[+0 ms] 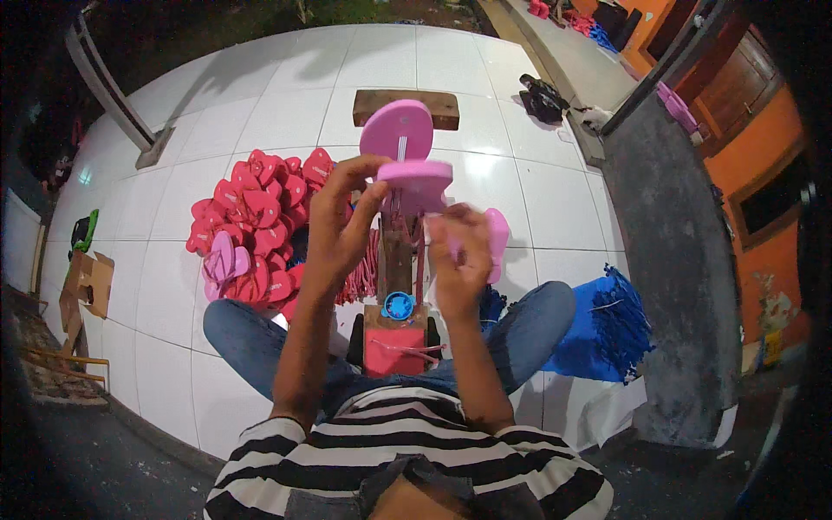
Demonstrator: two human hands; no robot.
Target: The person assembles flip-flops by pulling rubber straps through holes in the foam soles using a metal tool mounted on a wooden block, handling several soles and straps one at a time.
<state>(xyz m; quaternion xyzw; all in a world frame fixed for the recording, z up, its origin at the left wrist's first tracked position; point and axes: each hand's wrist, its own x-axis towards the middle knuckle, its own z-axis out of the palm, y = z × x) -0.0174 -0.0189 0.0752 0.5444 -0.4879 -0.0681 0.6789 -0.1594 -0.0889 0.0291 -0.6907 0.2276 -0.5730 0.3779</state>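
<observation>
My left hand point(345, 212) grips the edge of a pink flip-flop sole point(419, 180), thumb and fingers closed on it, held up in front of me. Beside it, at its lower right, is my right hand point(464, 247), its fingers curled but smeared by motion; what they hold, if anything, I cannot make out. Just beyond stands another pink sole point(390, 130), with thin white lines below its middle. A further pink sole point(497, 243) shows partly behind my right hand. Below my hands runs a narrow wooden bench point(396, 260) between my legs.
A heap of red flip-flops point(260, 208) lies at the left, with a pink pair point(227, 263) on it. The bench bears a blue cup point(399, 305) and pink straps point(407, 348). Dark blue straps point(617, 321) lie at the right. A wooden block point(442, 108) sits beyond.
</observation>
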